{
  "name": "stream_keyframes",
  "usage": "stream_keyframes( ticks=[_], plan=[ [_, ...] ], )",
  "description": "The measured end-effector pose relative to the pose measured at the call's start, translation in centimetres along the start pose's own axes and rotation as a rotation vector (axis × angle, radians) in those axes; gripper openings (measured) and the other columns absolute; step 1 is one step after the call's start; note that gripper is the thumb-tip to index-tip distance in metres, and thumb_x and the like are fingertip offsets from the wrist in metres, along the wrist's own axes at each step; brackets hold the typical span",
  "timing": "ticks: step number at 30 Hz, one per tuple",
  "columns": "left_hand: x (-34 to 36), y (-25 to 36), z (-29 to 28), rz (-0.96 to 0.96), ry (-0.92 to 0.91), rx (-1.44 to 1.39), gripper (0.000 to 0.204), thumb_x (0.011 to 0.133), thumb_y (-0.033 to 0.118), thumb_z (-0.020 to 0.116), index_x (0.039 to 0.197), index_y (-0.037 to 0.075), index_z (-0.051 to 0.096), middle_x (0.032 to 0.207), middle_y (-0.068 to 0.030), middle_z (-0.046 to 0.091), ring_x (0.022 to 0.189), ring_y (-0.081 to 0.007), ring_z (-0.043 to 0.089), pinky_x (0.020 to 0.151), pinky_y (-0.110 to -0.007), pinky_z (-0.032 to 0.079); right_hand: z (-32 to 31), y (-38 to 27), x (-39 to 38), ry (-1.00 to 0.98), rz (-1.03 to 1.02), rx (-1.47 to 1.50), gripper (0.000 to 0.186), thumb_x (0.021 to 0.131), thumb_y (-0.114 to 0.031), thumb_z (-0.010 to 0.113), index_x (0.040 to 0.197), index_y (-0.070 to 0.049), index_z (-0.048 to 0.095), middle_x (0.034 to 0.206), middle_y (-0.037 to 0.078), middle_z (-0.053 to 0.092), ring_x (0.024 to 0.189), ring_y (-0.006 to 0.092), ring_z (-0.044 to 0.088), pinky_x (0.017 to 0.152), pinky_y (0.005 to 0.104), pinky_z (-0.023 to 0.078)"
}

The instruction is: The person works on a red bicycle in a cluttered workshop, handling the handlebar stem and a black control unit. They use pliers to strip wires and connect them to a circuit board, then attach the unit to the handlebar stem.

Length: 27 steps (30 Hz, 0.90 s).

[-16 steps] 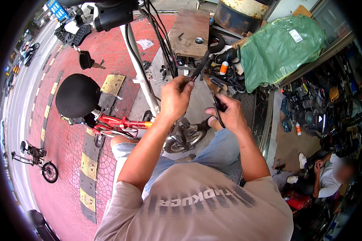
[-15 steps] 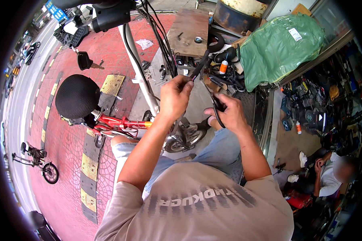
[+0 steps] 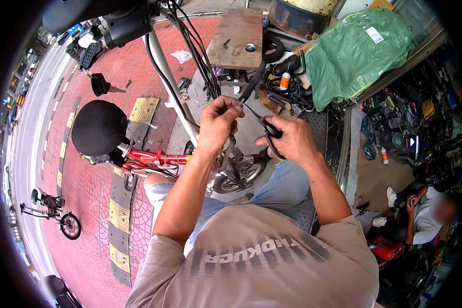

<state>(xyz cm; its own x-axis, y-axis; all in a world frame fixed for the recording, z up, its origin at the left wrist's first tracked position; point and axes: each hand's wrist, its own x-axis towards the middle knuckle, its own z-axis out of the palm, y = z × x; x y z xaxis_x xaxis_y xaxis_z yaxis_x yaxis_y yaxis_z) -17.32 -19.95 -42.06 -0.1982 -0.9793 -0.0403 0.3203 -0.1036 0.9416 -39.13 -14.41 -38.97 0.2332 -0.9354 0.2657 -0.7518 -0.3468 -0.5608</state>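
My left hand (image 3: 218, 123) pinches the end of a black wrapped cable (image 3: 252, 84), which runs up and away to the right from my fingertips. My right hand (image 3: 295, 139) is closed round the black handles of a pair of scissors (image 3: 273, 132). The scissor blades point up and left, their tips right by the cable end at my left fingers. Whether the blades touch the cable is too small to tell. Just beyond my left hand, several thin black cables (image 3: 206, 66) hang down beside the white tube (image 3: 169, 82) of a bike.
A red folding bike frame (image 3: 159, 158) with a black saddle (image 3: 99, 127) stands to my left. Ahead are a wooden board (image 3: 236, 38), loose parts and an orange-and-white bottle (image 3: 285, 81). A green plastic-wrapped bundle (image 3: 354, 56) lies at right. Another person (image 3: 423, 220) sits at far right.
The scissors have moved left and turned, bringing their tips to the cable end at my left fingers. My left hand has shifted slightly and still pinches the cable.
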Motion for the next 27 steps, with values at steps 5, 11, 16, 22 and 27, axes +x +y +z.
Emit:
stream_keyframes(
  ticks=[5, 11, 16, 22, 27],
  plan=[
    [-0.5, 0.6, 1.1, -0.005, 0.046, -0.006, 0.006, 0.097, 0.006, 0.067, 0.101, 0.003, 0.064, 0.082, -0.0035, 0.067, 0.058, -0.0072, 0.055, 0.050, -0.023, 0.045, 1.2, 0.3, -0.3, 0.032, 0.044, 0.098, 0.056, 0.069, -0.042, 0.091, 0.106, -0.003, 0.076, 0.093, 0.014, 0.075, 0.084, 0.0348, 0.073, 0.072, 0.0422, 0.055],
    [-0.5, -0.2, 1.2, 0.110, 0.080, 0.228, 0.009, 0.099, 0.009, 0.067, 0.099, 0.001, 0.062, 0.080, -0.0035, 0.067, 0.056, -0.0076, 0.055, 0.050, -0.024, 0.046, 1.0, -0.1, -0.3, 0.068, 0.009, 0.049, 0.056, 0.069, -0.043, 0.091, 0.106, -0.004, 0.076, 0.092, 0.013, 0.075, 0.083, 0.0344, 0.072, 0.072, 0.0418, 0.055],
    [-0.6, -0.8, 1.2, 0.156, 0.082, 0.241, 0.010, 0.097, 0.007, 0.068, 0.095, -0.001, 0.063, 0.076, -0.0034, 0.065, 0.058, -0.0085, 0.059, 0.051, -0.026, 0.047, 0.6, -0.5, -0.2, 0.058, -0.008, 0.047, 0.057, 0.070, -0.033, 0.095, 0.109, 0.002, 0.073, 0.081, 0.017, 0.071, 0.068, 0.0291, 0.073, 0.063, 0.0388, 0.054],
    [-0.5, -0.6, 1.6, 0.142, 0.093, 0.300, 0.009, 0.097, 0.006, 0.067, 0.094, -0.001, 0.063, 0.076, -0.0030, 0.066, 0.058, -0.0085, 0.060, 0.052, -0.025, 0.048, 0.4, -0.1, -0.2, 0.068, -0.029, 0.015, 0.057, 0.071, -0.041, 0.091, 0.108, -0.001, 0.075, 0.087, 0.015, 0.073, 0.077, 0.0326, 0.071, 0.069, 0.0417, 0.054],
    [-0.2, -0.8, 0.7, 0.128, -0.009, 0.303, 0.011, 0.099, 0.009, 0.071, 0.098, 0.002, 0.062, 0.079, -0.0012, 0.064, 0.058, -0.0077, 0.057, 0.051, -0.024, 0.047, 0.6, 0.4, -0.4, -0.006, 0.065, 0.147, 0.054, 0.072, -0.040, 0.092, 0.105, -0.002, 0.076, 0.084, 0.017, 0.072, 0.076, 0.0357, 0.069, 0.069, 0.0427, 0.052]
  ],
)
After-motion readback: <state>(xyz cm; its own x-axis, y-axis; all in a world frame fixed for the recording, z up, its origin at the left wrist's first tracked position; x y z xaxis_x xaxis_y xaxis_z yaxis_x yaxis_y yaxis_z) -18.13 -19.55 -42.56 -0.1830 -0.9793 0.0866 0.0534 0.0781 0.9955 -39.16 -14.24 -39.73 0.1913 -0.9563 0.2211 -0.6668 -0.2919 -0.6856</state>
